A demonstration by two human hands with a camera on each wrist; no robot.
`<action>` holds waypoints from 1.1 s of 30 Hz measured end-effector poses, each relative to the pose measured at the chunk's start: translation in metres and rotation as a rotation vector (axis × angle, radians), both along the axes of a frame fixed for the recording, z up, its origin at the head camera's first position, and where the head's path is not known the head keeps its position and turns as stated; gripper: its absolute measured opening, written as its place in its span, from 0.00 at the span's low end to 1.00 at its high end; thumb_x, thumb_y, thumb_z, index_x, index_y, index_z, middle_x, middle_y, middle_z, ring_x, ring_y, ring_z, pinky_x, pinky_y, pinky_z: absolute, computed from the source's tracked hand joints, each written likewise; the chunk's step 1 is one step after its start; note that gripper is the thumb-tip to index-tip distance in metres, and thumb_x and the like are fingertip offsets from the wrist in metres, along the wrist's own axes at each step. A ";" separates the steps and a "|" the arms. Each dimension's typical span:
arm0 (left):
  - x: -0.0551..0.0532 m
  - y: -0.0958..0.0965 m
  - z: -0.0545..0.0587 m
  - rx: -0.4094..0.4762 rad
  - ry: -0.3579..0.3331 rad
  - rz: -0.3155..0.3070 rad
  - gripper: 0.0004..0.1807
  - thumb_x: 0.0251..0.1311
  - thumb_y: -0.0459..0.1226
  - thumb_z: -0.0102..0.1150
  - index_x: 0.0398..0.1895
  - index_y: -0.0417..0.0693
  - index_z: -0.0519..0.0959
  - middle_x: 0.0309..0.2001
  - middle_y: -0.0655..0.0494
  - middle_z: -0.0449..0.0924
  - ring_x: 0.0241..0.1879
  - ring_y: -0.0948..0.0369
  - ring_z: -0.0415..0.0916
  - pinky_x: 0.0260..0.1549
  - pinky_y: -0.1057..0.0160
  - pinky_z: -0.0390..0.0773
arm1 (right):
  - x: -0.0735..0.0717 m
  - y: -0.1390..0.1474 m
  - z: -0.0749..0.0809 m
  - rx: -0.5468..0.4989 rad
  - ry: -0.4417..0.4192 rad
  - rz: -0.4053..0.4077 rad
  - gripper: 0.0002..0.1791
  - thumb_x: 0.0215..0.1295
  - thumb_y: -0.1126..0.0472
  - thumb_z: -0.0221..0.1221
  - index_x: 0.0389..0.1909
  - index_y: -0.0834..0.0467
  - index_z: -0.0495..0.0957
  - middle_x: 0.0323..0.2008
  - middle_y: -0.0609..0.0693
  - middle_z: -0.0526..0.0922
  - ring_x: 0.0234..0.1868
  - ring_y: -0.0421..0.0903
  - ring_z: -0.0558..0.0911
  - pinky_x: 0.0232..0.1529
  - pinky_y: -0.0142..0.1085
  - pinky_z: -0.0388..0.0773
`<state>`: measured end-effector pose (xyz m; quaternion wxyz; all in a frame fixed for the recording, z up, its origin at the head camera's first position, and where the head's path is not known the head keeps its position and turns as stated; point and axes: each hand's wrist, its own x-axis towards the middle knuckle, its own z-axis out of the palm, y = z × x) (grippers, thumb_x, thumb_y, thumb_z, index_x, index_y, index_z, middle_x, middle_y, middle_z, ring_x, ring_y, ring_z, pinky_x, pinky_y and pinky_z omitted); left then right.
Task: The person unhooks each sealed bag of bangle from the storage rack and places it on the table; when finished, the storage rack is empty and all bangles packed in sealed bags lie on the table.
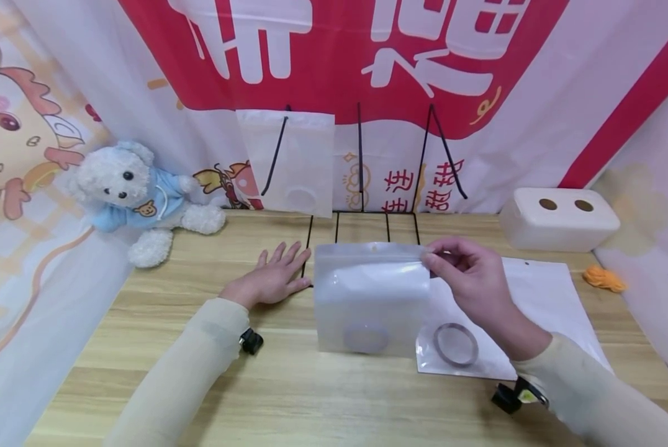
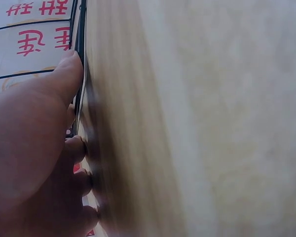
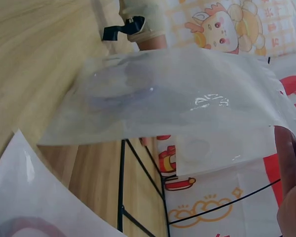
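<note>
My right hand (image 1: pixel 473 279) pinches the top right corner of a frosted zip bag (image 1: pixel 367 298), which hangs upright above the table. A pale purple ring-shaped bangle (image 3: pixel 121 94) shows through the bag's lower part in the right wrist view. My left hand (image 1: pixel 272 276) rests on the wood with fingers spread, at the base of a black wire display rack (image 1: pixel 361 161). Another frosted bag (image 1: pixel 311 149), with a round pale shape inside, hangs on the rack's left hook. Beneath my right hand lies a white bag (image 1: pixel 552 298) showing a brownish bangle (image 1: pixel 455 344).
A white plush bear (image 1: pixel 124 186) in a blue top sits at the back left. At the back right stands a white box (image 1: pixel 560 220) with two holes, and an orange bundle (image 1: pixel 604 279) lies near it. A printed cloth (image 1: pixel 334 37) hangs behind the rack.
</note>
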<state>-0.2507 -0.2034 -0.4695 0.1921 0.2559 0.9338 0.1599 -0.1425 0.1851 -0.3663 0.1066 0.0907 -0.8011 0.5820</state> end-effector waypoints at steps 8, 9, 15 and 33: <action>-0.008 -0.002 -0.013 -0.026 -0.007 0.024 0.44 0.81 0.65 0.42 0.91 0.62 0.42 0.91 0.51 0.29 0.89 0.40 0.22 0.80 0.24 0.25 | -0.031 -0.009 -0.011 -0.063 -0.072 0.006 0.12 0.73 0.64 0.69 0.49 0.69 0.85 0.33 0.35 0.87 0.31 0.37 0.86 0.38 0.28 0.88; -0.009 -0.002 -0.014 -0.029 -0.008 0.028 0.44 0.82 0.65 0.42 0.91 0.63 0.41 0.91 0.51 0.29 0.89 0.41 0.21 0.80 0.25 0.25 | -0.035 -0.010 -0.014 -0.068 -0.085 0.009 0.12 0.73 0.65 0.69 0.49 0.70 0.84 0.33 0.35 0.87 0.32 0.36 0.86 0.39 0.29 0.88; -0.015 -0.004 -0.024 -0.046 -0.002 0.041 0.44 0.82 0.64 0.42 0.91 0.66 0.41 0.91 0.56 0.28 0.89 0.44 0.21 0.81 0.28 0.24 | -0.060 -0.011 -0.036 -0.031 -0.184 0.040 0.12 0.75 0.66 0.67 0.50 0.71 0.84 0.38 0.47 0.89 0.33 0.37 0.89 0.44 0.39 0.92; -0.006 -0.001 -0.010 -0.001 -0.015 0.031 0.45 0.80 0.68 0.38 0.91 0.63 0.42 0.91 0.49 0.30 0.88 0.39 0.22 0.79 0.24 0.23 | -0.083 -0.005 -0.068 0.211 -0.443 0.077 0.09 0.77 0.65 0.65 0.52 0.63 0.83 0.48 0.63 0.89 0.41 0.49 0.90 0.48 0.43 0.91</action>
